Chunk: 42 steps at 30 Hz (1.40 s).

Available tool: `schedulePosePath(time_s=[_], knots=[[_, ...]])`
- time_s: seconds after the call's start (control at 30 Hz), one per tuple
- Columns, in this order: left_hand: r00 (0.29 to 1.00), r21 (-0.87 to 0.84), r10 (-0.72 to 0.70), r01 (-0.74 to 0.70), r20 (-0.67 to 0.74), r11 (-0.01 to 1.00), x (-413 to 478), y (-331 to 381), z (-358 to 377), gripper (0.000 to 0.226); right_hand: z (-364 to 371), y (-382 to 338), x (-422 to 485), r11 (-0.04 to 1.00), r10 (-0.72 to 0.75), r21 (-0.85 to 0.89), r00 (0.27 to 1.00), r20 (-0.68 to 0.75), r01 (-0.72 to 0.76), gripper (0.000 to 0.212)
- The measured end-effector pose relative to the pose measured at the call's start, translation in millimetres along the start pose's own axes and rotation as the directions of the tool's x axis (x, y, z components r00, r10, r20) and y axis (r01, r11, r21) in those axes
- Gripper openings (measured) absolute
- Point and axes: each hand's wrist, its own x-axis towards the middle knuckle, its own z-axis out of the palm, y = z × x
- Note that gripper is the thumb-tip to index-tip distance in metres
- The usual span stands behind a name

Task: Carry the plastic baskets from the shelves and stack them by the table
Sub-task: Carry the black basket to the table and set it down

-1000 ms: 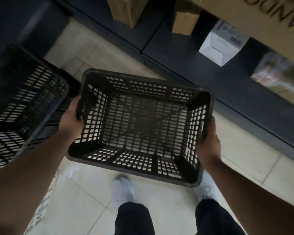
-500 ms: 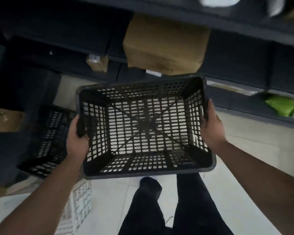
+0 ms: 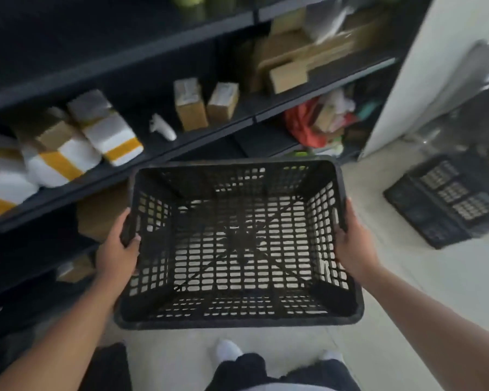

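- Pale floor tiles point(image 3: 407, 292) run underfoot, with dark shelving point(image 3: 181, 142) along the left and far side, all of it a little blurred.
- Left hand point(image 3: 116, 258) is clamped on the left rim of a black plastic basket point(image 3: 237, 314), fingers hooked over the edge and thumb inside.
- Right hand point(image 3: 353, 246) grips the opposite rim in the same way, so the two hands are well apart with the basket between them.
- Held in the air in front of the body, the basket is upright with its open top facing the camera; it has nothing in it, and the floor shows through its lattice bottom.
- Below it, dark trouser legs point(image 3: 280, 373) and the white toes of shoes point(image 3: 227, 349) stand on the tiles.
- Just past the basket's far-left corner the shelf edge comes close; white parcels with yellow bands point(image 3: 68, 156) lie on that shelf, with a small white bottle-like item point(image 3: 163, 128) and two upright brown boxes point(image 3: 206, 105) further along.
- One shelf up, flat cardboard boxes point(image 3: 299, 63) are piled; lower right on the shelving, a heap of red and mixed items point(image 3: 314, 122) fills a bay.
- A brown carton point(image 3: 102, 213) sits on a lower shelf beside the left wrist.
- Right of the shelving a white wall or panel point(image 3: 424, 57) stands upright.
- A second black basket point(image 3: 446, 201) rests on the floor at the right, well apart from the held one, beneath a shiny grey object point(image 3: 469, 91) too blurred to identify.
- Open tile lies between the held basket and the one on the floor.
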Motion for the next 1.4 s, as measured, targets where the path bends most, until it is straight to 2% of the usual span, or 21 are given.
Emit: schedulePosePath(time_s=[0.1,0.2,0.37,0.6,0.77,0.93,1.1,1.17,1.23,1.4], knots=[[0.987,-0.017,0.132,-0.132,0.086,0.991,-10.6,81.9,51.5,0.07,-73.2,45.3,-15.8,0.991,0.089,0.113,0.99,-0.111,-0.076,0.066],[0.956,0.006,0.237,-0.242,0.173,0.97,-21.7,148.7,111.8,0.072,-144.7,88.7,-37.1,0.971,0.133,0.223,0.971,-0.199,-0.087,0.061],[0.897,0.06,0.311,-0.346,0.315,0.936,-44.7,251.6,219.7,0.066,-230.8,185.6,-47.4,0.952,0.268,0.237,0.902,-0.339,-0.194,0.065],[0.803,0.039,0.397,-0.46,0.443,0.887,-66.1,381.7,360.9,0.065,-316.5,283.2,-31.6,0.901,0.413,0.319,0.805,-0.425,-0.294,0.06],[0.698,0.015,0.498,-0.588,0.515,0.809,-46.6,474.3,471.1,0.064,-356.9,342.1,32.3,0.874,0.474,0.354,0.742,-0.474,-0.332,0.05],[0.622,-0.07,0.499,-0.582,0.603,0.81,5.7,557.7,588.4,0.066,-397.4,380.1,125.7,0.851,0.52,0.382,0.682,-0.514,-0.361,0.045],[0.564,-0.065,0.498,-0.617,0.659,0.785,35.9,655.0,682.9,0.067,-438.6,411.8,210.0,0.808,0.587,0.424,0.626,-0.513,-0.41,0.049],[0.569,-0.036,0.461,-0.603,0.681,0.797,48.9,695.9,732.1,0.068,-458.0,440.1,248.8,0.763,0.645,0.455,0.582,-0.495,-0.459,0.056],[0.555,-0.001,0.437,-0.618,0.708,0.786,53.9,712.8,752.9,0.066,-462.7,452.9,264.4,0.742,0.669,0.463,0.575,-0.471,-0.485,0.062],[0.514,0.024,0.394,-0.63,0.762,0.776,52.5,770.7,861.0,0.065,-487.0,534.7,350.3,0.711,0.702,0.491,0.556,-0.445,-0.504,0.065]])
